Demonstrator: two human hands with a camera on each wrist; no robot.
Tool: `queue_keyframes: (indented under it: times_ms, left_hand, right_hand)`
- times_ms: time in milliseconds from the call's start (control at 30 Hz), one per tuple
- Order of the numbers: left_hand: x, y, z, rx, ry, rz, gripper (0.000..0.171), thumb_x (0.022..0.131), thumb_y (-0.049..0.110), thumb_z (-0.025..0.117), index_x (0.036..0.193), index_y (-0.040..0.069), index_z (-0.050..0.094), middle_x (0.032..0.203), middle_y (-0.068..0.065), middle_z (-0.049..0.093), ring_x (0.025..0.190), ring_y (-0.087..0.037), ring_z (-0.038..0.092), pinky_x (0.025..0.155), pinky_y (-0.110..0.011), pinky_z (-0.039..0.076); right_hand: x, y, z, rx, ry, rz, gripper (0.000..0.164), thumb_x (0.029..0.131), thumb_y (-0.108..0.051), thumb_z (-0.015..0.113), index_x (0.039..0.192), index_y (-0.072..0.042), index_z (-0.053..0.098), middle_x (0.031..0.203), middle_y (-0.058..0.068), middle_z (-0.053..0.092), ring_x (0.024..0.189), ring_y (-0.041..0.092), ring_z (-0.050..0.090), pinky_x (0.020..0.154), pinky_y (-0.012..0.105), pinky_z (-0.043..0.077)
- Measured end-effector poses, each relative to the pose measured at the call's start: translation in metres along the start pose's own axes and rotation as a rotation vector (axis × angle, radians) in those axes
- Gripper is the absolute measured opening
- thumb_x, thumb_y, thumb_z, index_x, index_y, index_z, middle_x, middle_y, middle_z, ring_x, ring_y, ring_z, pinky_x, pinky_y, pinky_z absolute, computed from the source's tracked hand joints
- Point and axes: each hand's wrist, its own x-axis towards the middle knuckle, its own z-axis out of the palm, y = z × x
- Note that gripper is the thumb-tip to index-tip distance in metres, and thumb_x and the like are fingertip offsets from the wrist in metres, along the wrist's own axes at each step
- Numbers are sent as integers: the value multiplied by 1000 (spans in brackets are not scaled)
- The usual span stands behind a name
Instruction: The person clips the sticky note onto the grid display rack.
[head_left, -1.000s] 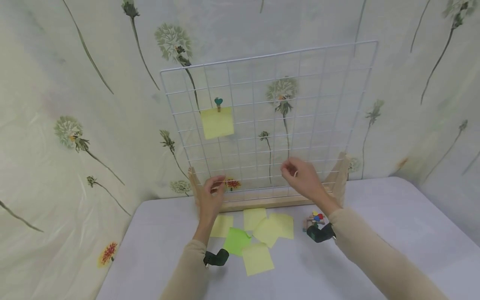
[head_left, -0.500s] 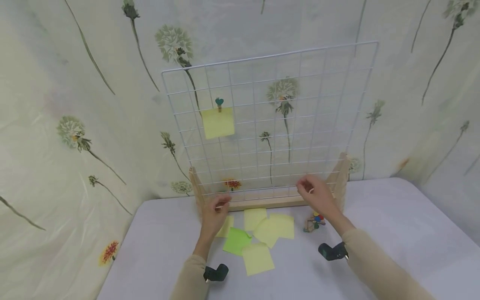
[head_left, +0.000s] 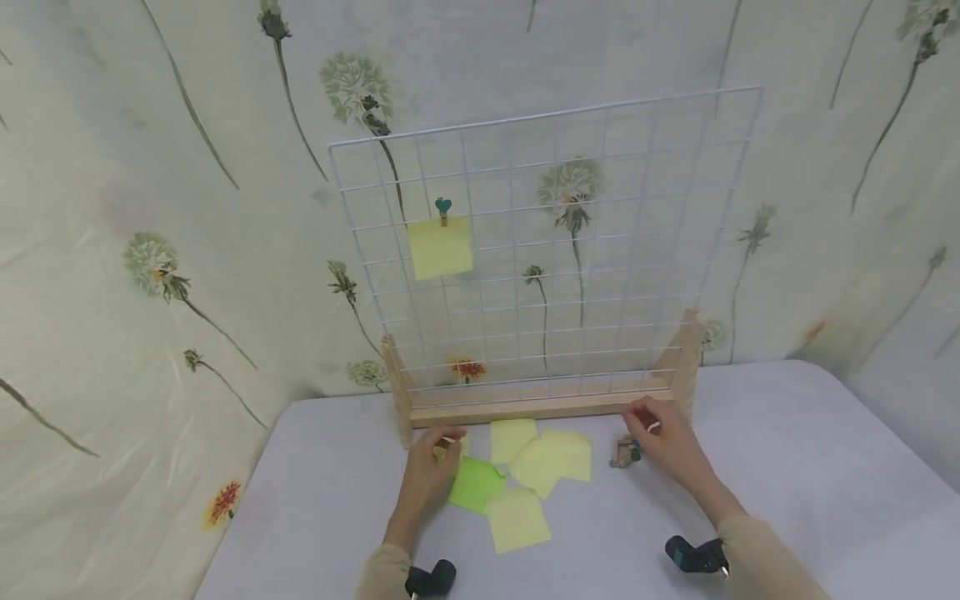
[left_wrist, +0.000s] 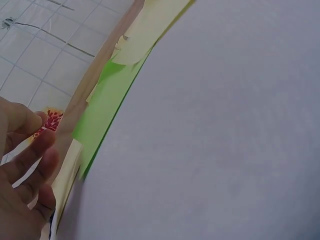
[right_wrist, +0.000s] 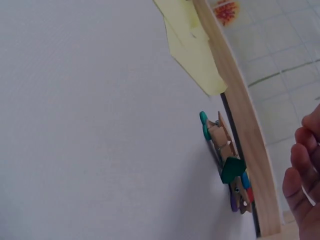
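My left hand (head_left: pixel 430 471), fingers loosely bent and holding nothing, hovers above the leftmost yellow sticky note (head_left: pixel 462 445), which it partly hides. Beside it lies a green sticky note (head_left: pixel 476 486), also visible in the left wrist view (left_wrist: pixel 105 110). Several yellow sticky notes (head_left: pixel 517 522) spread to the right. My right hand (head_left: pixel 670 442) is just above and right of a small pile of wooden clothespins (head_left: pixel 622 452), its fingers loosely bent with nothing seen between them. The right wrist view shows the clothespins (right_wrist: pixel 218 137) have coloured ornaments, one green.
Behind the notes stands a white wire grid (head_left: pixel 551 250) in a wooden base (head_left: pixel 525 411). On its upper left, a clothespin with a green heart (head_left: pixel 443 206) holds a yellow sticky note (head_left: pixel 441 250). A flowered curtain (head_left: pixel 225 250) hangs behind the white table (head_left: pixel 300 500).
Both hands have come down and back from the grid towards the table. The left moved to the leftmost note, the right outward to the clothespins. The clipped note stays on the grid.
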Motion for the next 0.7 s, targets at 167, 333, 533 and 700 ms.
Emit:
queue_keyframes:
  times_ms: [167, 333, 533, 700]
  left_hand:
    - [-9, 0, 0, 16, 8, -72, 18, 88, 8, 60, 103, 16, 68, 103, 0, 67, 90, -16, 61, 79, -28, 50]
    - [-18, 0, 0, 72, 14, -82, 20, 86, 8, 63, 103, 17, 69, 100, 1, 68, 80, -9, 55, 68, -20, 45]
    - [-21, -2, 0, 95, 22, -45, 23, 85, 6, 64, 105, 18, 69, 100, 1, 68, 74, -6, 51, 64, -19, 45]
    - [-25, -3, -2, 86, 0, -93, 29, 85, 7, 62, 112, 20, 65, 103, 3, 67, 76, -4, 51, 66, -18, 46]
  right_hand:
    - [-12, 5, -1, -8, 43, 23, 7, 91, -13, 61, 97, -9, 64, 84, 3, 64, 75, -1, 51, 60, 17, 45]
    - [-25, 9, -5, -9, 60, 97, 9, 92, -17, 60, 97, -11, 63, 87, 3, 66, 77, -7, 49, 63, 17, 45]
    - [-35, 13, -9, 1, 72, 152, 12, 93, -22, 60, 98, -11, 63, 89, 4, 69, 79, -11, 50, 66, 16, 47]
    - [-39, 16, -11, -33, 32, 227, 21, 95, -29, 55, 103, -12, 62, 95, 5, 69, 83, -10, 49, 69, 17, 47]
